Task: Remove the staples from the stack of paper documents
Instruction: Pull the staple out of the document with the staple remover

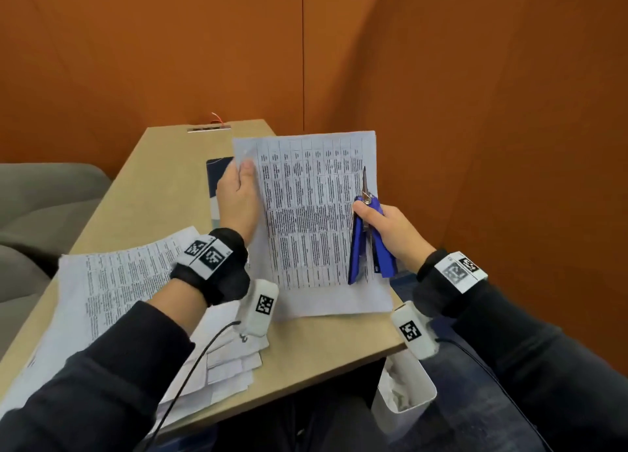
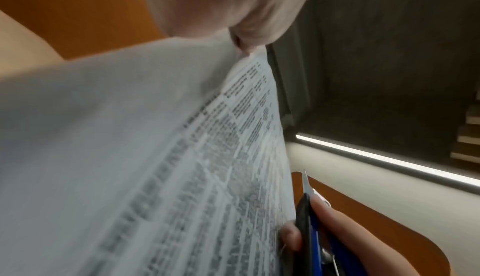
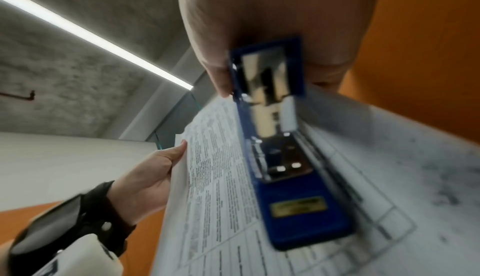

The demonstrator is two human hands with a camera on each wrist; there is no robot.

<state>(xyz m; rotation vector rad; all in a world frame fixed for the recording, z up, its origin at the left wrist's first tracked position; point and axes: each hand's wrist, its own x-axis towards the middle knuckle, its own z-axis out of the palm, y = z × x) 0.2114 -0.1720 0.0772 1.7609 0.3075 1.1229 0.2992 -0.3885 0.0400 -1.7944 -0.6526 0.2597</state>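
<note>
My left hand (image 1: 238, 186) holds a printed document (image 1: 312, 220) up off the desk by its left edge, thumb on the front face. The same sheets fill the left wrist view, document (image 2: 161, 157), pinched near their top corner by my fingers (image 2: 233, 13). My right hand (image 1: 387, 227) grips a blue stapler (image 1: 370, 244) with a metal remover tip pointing up, in front of the document's right side. In the right wrist view the stapler (image 3: 283, 157) lies against the page (image 3: 221, 177), and my left hand (image 3: 153, 175) holds the far edge. No staple is visible.
A spread pile of printed papers (image 1: 119, 281) lies on the tan desk (image 1: 163, 186) at the left. A dark folder (image 1: 215, 176) lies behind my left hand. A white bin (image 1: 401, 394) stands under the desk's right corner. Orange walls enclose the desk; a grey seat (image 1: 40, 196) is at left.
</note>
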